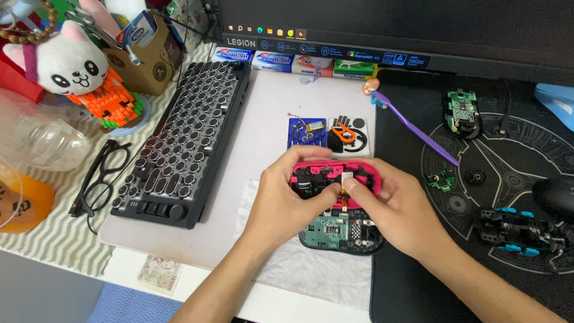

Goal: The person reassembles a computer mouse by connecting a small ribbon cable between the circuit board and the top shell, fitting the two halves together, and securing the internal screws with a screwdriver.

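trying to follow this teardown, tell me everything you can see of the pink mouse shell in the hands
The pink mouse shell is a glossy, hard-plastic top cover, turned inside up so its black inner frame, clips and a small white part show. It is held level above a white cloth, just over the black mouse base with its green circuit board. The left hand grips its left end, thumb on the inside; the right hand holds the right end, thumb pressing near an orange strip at the lower edge.
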